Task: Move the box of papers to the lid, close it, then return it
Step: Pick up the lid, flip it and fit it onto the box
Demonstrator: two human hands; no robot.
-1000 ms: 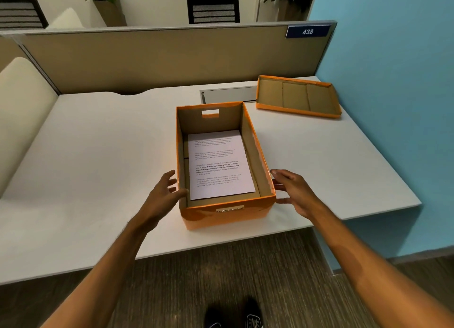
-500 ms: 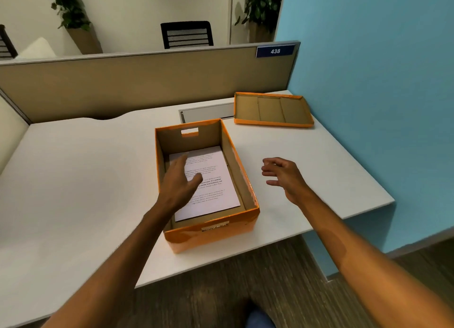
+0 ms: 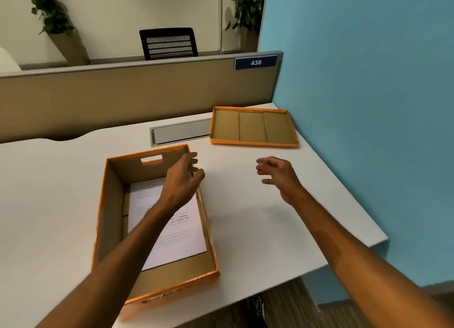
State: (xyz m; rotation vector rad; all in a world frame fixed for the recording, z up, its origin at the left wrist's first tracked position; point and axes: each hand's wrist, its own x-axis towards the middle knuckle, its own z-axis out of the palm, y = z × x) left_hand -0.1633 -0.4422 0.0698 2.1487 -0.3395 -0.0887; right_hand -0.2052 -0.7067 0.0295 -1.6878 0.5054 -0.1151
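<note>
My left hand reaches across the open box, fingers loosely spread at its far right corner, gripping nothing; my right hand hovers empty and half curled over the bench, likely heading for the box's outer wall. The papers lie flat inside. The lid waits upside down near the blue wall, well apart. The white bench is bare otherwise, backed by a beige partition.
</note>
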